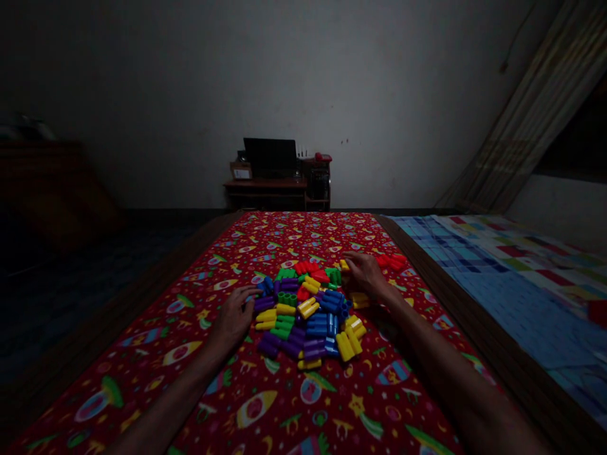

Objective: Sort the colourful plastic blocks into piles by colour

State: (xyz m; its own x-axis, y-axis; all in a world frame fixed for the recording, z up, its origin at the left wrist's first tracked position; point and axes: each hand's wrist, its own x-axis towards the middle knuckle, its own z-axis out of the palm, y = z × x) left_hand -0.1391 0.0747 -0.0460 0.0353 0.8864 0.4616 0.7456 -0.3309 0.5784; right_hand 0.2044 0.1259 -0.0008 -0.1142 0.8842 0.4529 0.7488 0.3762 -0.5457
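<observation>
A pile of plastic tube blocks [316, 324] is seen at the centre of the frame, a little below the middle, on a red cloth [275, 392] printed with rockets and stars. The blocks are coloured blue, green, yellow, purple and red, and many of them are laid one against another.

The left hand [234, 318] is placed at the left edge of the pile. Its grip is released, with the thumb kept apart from the fingers, and the fingertips are brought close to a blue block [266, 287] and a purple block [263, 305]; whether these are touched cannot be told.

The right hand [367, 275] is reached to the upper right of the pile. A yellow block [344, 266] is met by its fingertips, but whether it is grasped by this grip cannot be told. Two red blocks [391, 261] are seen just to the right of this hand, and another yellow block [360, 299] below it.

Checked bedding [455, 272] is spread at the right of the frame.
</observation>
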